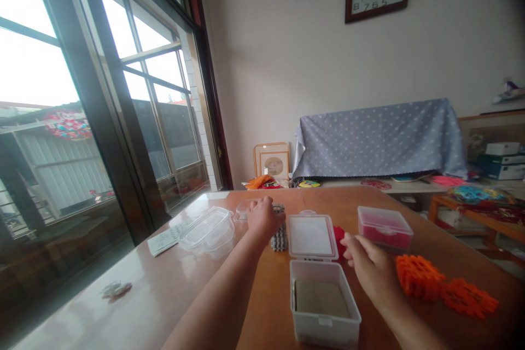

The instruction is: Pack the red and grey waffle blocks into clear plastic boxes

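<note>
In the head view, we see both hands above the tabletop [266, 309]. The left hand [261, 219] is at the stack of gray pieces [279, 238], which stands just left of the open lid [310, 235]; the back of the hand hides its fingertips, so we cannot tell whether that grip pinches anything. The right hand [367, 260] has its fingers curled in, their tips right by the red piece [338, 236] at the lid's right edge, but we cannot tell if its grip pinches it. The lid tilts back behind the translucent box [326, 332], which sits open between our forearms. Beyond the right hand we find a closed box [384, 228] with red contents, and, to its right, orange lattice pieces [420, 279]. Clear containers [207, 229] lie to our left, beside a paper slip [162, 241].
</note>
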`<state>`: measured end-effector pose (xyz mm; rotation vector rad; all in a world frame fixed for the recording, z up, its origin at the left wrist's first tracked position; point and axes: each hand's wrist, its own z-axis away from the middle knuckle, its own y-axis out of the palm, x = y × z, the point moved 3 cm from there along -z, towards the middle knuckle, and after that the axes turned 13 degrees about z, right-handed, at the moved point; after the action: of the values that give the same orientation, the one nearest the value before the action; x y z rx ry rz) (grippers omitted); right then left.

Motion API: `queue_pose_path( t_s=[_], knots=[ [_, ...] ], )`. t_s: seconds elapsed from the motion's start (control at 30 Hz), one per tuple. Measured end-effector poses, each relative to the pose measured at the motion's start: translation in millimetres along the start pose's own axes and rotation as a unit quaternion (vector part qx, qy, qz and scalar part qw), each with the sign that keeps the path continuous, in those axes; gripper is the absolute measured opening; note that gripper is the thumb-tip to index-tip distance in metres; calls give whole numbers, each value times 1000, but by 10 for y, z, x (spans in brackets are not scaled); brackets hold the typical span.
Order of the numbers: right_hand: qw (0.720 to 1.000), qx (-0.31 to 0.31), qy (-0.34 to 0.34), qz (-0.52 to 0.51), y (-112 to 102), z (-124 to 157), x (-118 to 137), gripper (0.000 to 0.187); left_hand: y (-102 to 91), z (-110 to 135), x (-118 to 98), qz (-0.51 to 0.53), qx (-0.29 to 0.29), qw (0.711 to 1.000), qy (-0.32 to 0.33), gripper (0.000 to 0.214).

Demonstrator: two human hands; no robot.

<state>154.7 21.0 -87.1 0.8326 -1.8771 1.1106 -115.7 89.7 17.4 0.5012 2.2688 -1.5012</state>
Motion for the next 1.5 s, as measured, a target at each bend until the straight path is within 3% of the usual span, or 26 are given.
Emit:
queue_pose_path(
  t_s=[0.33, 0.43, 0.53, 0.7, 0.83, 0.97, 1.07, 1.33, 1.5],
  knots=[
    [1000, -8, -8, 8, -19, -5, 13, 55, 10, 3, 8, 2, -8, 1000, 4, 61],
    [1000, -15, -8, -3, -37, -6, 19, 55, -41, -19, 97, 21, -45, 998, 23, 52],
    [1000, -25, -6, -11, -54, 3, 36, 55, -86, -37, 315, 30, -70, 997, 19, 34],
    [1000, -27, -9, -14, -46, 16, 63, 56, 45, 103, 765, -3, 5, 1000, -12, 22],
    [1000, -22, -12, -7, -34, 21, 58, 57, 276, 311, 962, -26, 70, 997, -1, 24],
    [1000, -14, -9, -4, -33, 26, 42, 55, 421, 412, 1022, -43, 94, 995, 10, 8],
    [1000, -12, -9, -3, -34, 30, 38, 55, 443, 431, 1023, -45, 93, 994, 19, 14],
    [1000, -6, -3, 2, -26, 35, 36, 54, 328, 467, 1015, -9, 60, 998, 35, 21],
    [1000, -12, -2, -4, -28, 23, 16, 53, 241, 501, 1151, 51, 24, 998, -3, 23]
  ],
)
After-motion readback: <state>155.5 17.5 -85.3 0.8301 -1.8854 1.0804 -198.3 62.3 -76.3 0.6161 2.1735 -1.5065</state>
